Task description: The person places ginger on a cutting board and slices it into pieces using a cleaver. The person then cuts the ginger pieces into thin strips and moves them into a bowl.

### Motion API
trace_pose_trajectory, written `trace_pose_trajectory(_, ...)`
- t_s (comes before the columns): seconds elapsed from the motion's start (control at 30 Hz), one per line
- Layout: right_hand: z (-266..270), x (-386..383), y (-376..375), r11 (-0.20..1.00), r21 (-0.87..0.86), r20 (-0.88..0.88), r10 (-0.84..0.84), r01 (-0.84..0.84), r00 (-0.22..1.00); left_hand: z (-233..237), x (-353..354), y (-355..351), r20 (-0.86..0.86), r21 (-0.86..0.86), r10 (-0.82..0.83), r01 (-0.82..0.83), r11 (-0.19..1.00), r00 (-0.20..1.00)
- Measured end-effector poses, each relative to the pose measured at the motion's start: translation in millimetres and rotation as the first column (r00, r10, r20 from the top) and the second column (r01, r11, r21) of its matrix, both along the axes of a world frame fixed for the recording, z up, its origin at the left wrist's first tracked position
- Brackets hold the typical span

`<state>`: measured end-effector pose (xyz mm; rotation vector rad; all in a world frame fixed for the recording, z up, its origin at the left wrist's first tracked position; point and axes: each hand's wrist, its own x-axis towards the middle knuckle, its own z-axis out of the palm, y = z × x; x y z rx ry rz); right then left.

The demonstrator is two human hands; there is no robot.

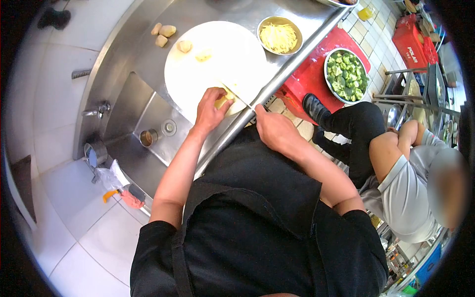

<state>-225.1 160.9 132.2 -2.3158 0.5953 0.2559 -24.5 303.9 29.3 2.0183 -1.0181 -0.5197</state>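
Observation:
My left hand is closed on a pale yellow potato at the near edge of a round white cutting board. My right hand grips the handle of a knife. The blade reaches over the board and meets the potato beside my left fingertips. Farther back on the board lie a peeled potato and another pale piece, washed out by glare. A steel bowl of yellow shreds stands just beyond the board's right side.
Several potatoes rest on the steel counter. Left of me is a sink holding a small metal cup. On the right, a bowl of broccoli sits on a red surface, near a seated person.

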Motion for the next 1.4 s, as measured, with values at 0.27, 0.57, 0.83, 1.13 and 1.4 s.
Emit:
trace_pose_trajectory(0.27,14.5,-23.6,1.6,0.998,0.001,-0.048,0.06,-0.06,0.997,1.4,-1.5,1.1,-0.015,0.029,0.01,-0.01,1.0,1.0)
trace_pose_trajectory(0.57,-28.5,20.0,3.5,0.999,-0.02,-0.084,0.044,-0.046,0.995,-3.2,-1.5,1.4,-0.034,-0.012,0.015,-0.015,1.0,0.999)
trace_pose_trajectory(0.83,-13.7,17.3,-0.3,0.999,-0.037,-0.079,0.026,-0.029,0.996,-0.7,-1.6,2.1,0.002,0.017,0.014,-0.014,1.0,1.0)
trace_pose_trajectory(1.13,5.4,-24.1,5.0,0.997,-0.049,0.013,0.057,-0.057,0.998,-0.2,1.7,4.2,0.014,0.018,-0.017,0.017,1.0,1.0)
trace_pose_trajectory(1.4,8.6,-24.1,8.7,0.999,-0.027,-0.017,0.044,-0.045,0.999,-2.1,0.0,4.9,-0.014,0.004,0.006,-0.005,1.0,1.0)
